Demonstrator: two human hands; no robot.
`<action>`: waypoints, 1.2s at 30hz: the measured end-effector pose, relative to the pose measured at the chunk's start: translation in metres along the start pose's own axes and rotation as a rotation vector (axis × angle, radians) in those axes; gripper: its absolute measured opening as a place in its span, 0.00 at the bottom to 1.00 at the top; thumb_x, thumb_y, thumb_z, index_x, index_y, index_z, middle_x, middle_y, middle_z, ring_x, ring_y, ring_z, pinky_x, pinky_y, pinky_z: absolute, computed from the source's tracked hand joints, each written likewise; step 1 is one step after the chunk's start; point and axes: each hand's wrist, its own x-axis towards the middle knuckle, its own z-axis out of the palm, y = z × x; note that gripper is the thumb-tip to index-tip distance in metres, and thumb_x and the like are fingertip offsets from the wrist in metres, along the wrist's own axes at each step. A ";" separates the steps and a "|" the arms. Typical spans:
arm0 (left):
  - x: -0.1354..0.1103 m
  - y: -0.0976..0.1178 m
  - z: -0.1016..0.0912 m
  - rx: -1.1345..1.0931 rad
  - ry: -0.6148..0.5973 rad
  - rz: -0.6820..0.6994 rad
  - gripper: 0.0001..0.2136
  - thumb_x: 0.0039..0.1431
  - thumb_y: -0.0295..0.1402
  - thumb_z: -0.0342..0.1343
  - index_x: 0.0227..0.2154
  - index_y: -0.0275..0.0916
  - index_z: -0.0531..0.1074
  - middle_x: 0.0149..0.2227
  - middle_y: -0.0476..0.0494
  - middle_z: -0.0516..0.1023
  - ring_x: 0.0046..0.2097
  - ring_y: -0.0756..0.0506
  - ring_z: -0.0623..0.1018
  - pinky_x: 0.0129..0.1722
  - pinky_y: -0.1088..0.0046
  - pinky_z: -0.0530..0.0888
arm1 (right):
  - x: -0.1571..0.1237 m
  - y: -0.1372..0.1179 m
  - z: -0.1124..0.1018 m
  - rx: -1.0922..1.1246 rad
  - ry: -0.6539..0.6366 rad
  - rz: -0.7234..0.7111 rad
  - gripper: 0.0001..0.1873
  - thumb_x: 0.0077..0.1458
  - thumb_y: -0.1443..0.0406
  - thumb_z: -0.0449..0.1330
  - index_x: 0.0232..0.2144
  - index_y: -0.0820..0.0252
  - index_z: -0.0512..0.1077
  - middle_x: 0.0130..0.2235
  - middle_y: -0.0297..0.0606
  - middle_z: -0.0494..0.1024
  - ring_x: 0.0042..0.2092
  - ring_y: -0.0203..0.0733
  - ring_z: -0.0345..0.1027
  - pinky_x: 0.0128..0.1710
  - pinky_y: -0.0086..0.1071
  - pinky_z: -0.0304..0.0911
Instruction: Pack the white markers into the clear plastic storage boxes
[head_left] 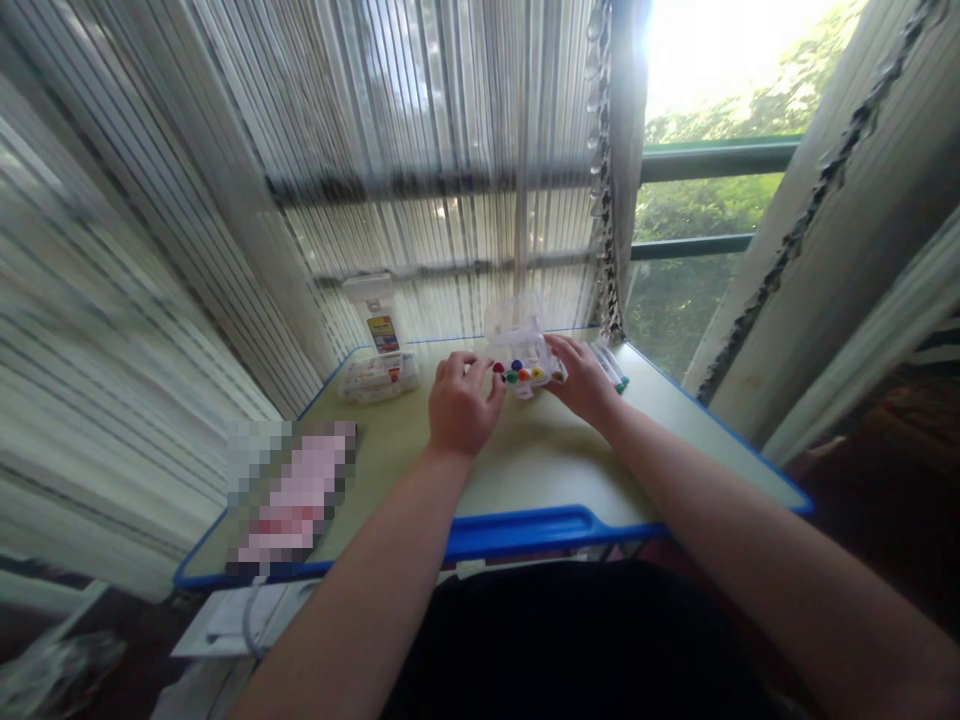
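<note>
Clear box [531, 352] nr desk [547, 470] far edge, R of mid. L hand [463, 402] fingers narrow at red cap [498, 368], R hand [583, 378] curved at box's R end; can't tell if either grips. Prob. sorting caps step; next move prob. needs steady box.

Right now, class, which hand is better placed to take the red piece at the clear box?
Probably the left hand: it is close beside the red piece, though contact is unclear. The right hand is at the opposite side of the clear box, nearer the yellow piece.
</note>
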 end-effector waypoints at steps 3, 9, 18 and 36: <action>0.000 -0.002 0.002 -0.008 -0.015 0.027 0.09 0.58 0.32 0.52 0.36 0.36 0.75 0.35 0.41 0.71 0.37 0.45 0.69 0.38 0.68 0.70 | 0.000 -0.001 -0.001 -0.008 -0.003 -0.009 0.28 0.50 0.62 0.62 0.54 0.53 0.61 0.50 0.46 0.71 0.50 0.52 0.66 0.48 0.49 0.66; 0.001 -0.002 0.004 -0.092 -0.015 0.040 0.08 0.59 0.32 0.52 0.34 0.37 0.75 0.33 0.43 0.71 0.36 0.47 0.70 0.37 0.69 0.70 | 0.000 -0.002 -0.002 -0.010 -0.014 -0.002 0.29 0.49 0.63 0.62 0.54 0.53 0.61 0.51 0.45 0.71 0.50 0.52 0.66 0.49 0.49 0.65; 0.002 -0.001 0.006 -0.156 -0.005 -0.054 0.10 0.59 0.36 0.52 0.30 0.35 0.74 0.31 0.44 0.71 0.34 0.48 0.71 0.36 0.70 0.71 | 0.000 -0.002 -0.001 0.010 0.006 -0.008 0.29 0.49 0.61 0.63 0.54 0.55 0.62 0.50 0.46 0.71 0.50 0.52 0.66 0.48 0.49 0.66; 0.001 -0.001 0.006 -0.255 -0.047 -0.004 0.10 0.60 0.33 0.51 0.40 0.37 0.75 0.37 0.41 0.71 0.40 0.46 0.71 0.41 0.67 0.72 | 0.000 -0.002 -0.001 0.029 -0.005 0.012 0.28 0.50 0.60 0.62 0.54 0.53 0.62 0.51 0.46 0.70 0.51 0.52 0.65 0.48 0.50 0.66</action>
